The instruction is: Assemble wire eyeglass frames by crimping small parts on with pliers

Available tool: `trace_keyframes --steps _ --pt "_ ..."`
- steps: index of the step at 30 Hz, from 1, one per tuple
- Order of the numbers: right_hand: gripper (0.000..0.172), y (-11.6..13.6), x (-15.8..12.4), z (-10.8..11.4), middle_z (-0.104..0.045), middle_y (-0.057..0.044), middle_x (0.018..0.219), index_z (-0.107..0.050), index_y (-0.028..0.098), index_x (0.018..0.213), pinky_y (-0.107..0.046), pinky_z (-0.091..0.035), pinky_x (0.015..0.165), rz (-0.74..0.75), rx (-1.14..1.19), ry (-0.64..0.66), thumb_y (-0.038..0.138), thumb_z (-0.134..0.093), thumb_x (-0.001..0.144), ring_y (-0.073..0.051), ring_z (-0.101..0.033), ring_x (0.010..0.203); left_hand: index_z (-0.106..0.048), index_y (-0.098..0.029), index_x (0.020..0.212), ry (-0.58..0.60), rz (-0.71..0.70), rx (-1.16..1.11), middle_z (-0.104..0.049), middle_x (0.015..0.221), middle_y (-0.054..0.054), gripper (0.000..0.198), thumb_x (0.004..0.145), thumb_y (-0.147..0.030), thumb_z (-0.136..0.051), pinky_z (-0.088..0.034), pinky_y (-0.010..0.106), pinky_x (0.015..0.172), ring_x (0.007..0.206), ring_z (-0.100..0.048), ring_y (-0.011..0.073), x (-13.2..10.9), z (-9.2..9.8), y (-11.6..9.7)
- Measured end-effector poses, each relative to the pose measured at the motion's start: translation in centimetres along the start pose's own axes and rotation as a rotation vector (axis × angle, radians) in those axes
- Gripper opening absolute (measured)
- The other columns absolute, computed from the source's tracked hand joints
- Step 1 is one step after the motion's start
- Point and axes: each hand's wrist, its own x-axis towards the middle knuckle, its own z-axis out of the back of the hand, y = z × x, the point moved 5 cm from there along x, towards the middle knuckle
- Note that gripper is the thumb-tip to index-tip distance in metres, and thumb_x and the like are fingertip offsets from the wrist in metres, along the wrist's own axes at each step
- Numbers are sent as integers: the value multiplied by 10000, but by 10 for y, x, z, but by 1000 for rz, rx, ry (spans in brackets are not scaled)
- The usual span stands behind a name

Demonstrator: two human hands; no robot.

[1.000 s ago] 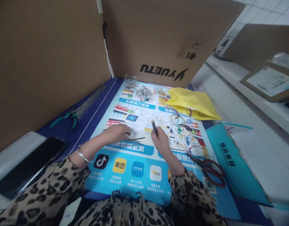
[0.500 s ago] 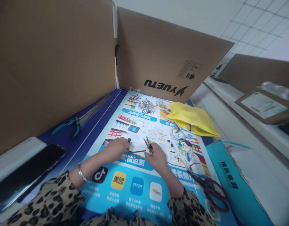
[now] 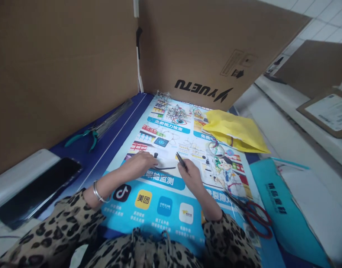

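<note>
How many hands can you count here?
2. The left hand is over the poster, beside a thin dark strip; the right hand, across from it, grips a dark tool. No others show.

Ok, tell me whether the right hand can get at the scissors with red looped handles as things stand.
Probably yes: the scissors with red looped handles lie beside the leopard-print right sleeve, handles uncovered, though the right hand holds a dark, pointed tool.
</note>
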Motion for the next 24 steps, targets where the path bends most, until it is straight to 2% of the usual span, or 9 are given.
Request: trace_keyframes --steps 2,8,12,17,24 --pt "183 6 -1 -3 -501 6 684 -537 205 773 -251 -365 574 40 9 9 351 -449 838 -138 -477 627 -650 -192 927 1 0 18 -651 829 62 262 854 -116 -410 -386 315 760 813 -566 185 -1 1 -6" --pt "135 25 -4 -16 -541 -10 712 -585 212 784 -256 -384 630 201 -2 92 330 -523 804 -153 -515 698 -610 -168 844 -2 -13 223 -603 797 51 202 820 -68 -435 -358 297 708 797 -518 184 1 2 -24" --pt "138 27 -4 -19 -533 6 655 -574 208 699 -243 -365 589 174 5 152 299 -527 791 -137 -507 639 -589 -153 785 -48 -46 283 -584 773 52 168 843 -98 -442 -335 303 688 778 -498 187 3 3 -29" --pt "146 23 -4 -14 -530 17 643 -552 207 678 -234 -346 570 146 -53 158 305 -524 782 -129 -492 618 -608 -186 907 -55 -151 319 -586 778 43 149 883 -178 -462 -315 313 702 798 -495 187 3 5 -35" --pt "167 19 1 -12 -462 48 562 -554 190 640 -204 -282 482 47 145 259 307 -547 758 -97 -428 547 -608 -176 822 -42 -213 415 -573 766 47 102 859 -229 -529 -316 325 687 795 -490 194 10 12 -38"
